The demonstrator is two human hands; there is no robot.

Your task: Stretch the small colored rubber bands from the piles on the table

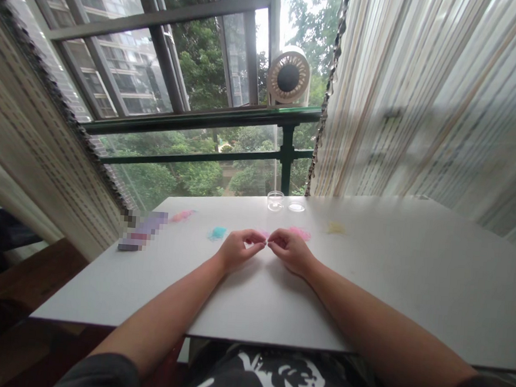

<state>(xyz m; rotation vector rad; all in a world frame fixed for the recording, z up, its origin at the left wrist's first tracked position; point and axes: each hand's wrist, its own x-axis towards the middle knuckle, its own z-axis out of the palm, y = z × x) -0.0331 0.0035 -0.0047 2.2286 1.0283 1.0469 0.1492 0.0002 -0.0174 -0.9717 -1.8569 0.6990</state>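
Observation:
My left hand (240,250) and my right hand (293,250) meet over the middle of the white table (271,312), each with thumb and forefinger pinched. Their fingertips almost touch; whatever is between them is too small to make out. Just behind the fingers lies a pale purple-pink pile (263,233), partly hidden. A bright pink pile (300,233) of fine strands or thin loops sits behind my right hand. To the left of my left hand is a turquoise pile (217,233) of similar pieces.
Farther left are an orange-pink pile (182,215) and a blurred purple box-like item (144,231). A yellow pile (335,228) lies to the right. At the back edge stand a clear round container (275,202) and a clear lid (296,207). Behind, a fan (288,76) sits by the window railing.

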